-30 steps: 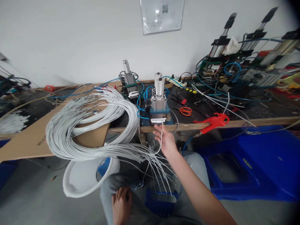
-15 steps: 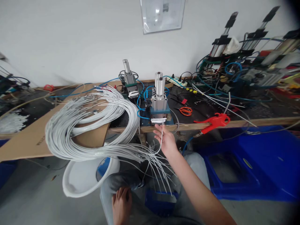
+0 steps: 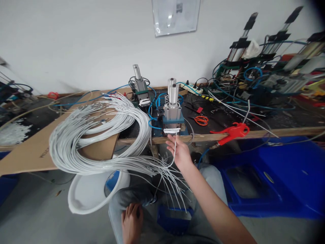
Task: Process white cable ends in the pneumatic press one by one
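My right hand [image 3: 180, 154] is raised just below the front of a small pneumatic press [image 3: 173, 113] at the bench edge. Its fingers hold the end part of one white cable [image 3: 175, 152], whose tip goes up to the white jaw piece of the press. From there the cable curves down to a big coiled bundle of white cables [image 3: 101, 166], whose loose ends fan out over my lap. My left hand [image 3: 132, 220] rests on my left thigh, fingers stretched over the jeans, holding nothing.
A second press [image 3: 140, 86] stands behind to the left. Cardboard [image 3: 30, 152] lies under the bundle, above a white bucket [image 3: 88, 196]. Orange-handled snips [image 3: 201, 120] and a red air gun [image 3: 232, 131] are to the right. Blue bins [image 3: 286, 183] stand below; more machines are at far right.
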`<state>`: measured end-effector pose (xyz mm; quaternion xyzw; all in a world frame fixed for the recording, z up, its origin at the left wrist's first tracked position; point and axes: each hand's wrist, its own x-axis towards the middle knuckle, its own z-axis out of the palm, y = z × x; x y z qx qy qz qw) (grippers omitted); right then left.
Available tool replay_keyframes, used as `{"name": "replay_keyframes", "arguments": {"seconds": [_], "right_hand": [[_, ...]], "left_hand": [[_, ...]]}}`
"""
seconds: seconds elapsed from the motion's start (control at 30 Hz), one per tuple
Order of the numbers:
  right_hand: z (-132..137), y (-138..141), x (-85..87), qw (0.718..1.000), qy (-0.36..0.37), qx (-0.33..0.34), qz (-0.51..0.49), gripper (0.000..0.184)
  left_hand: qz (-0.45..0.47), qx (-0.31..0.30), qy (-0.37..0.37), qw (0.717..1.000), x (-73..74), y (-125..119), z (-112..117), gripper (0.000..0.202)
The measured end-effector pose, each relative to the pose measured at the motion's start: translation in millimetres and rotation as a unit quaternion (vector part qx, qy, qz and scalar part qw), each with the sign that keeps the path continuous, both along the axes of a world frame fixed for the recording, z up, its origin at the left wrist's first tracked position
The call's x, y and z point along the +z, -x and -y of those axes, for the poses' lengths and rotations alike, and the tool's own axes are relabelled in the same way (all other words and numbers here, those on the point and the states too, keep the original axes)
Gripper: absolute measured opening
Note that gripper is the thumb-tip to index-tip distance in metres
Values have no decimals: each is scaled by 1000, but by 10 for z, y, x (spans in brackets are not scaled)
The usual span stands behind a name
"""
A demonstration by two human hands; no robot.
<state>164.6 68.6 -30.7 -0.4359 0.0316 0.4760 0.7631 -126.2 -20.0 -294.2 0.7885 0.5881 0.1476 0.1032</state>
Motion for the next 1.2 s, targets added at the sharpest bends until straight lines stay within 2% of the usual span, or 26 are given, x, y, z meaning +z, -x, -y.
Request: {"name": "replay_keyframes", "arguments": {"seconds": [0.87,1.2], "right_hand": [[-7,-26,-29,1000,-3,-1,-11,19],[-3,-36,-22,1000,-6,0,-11,19]], "left_hand": [[15,2,5,1000,10,1,-7,28],[8,-3,9,1000,-49,22,-20,27]]}}
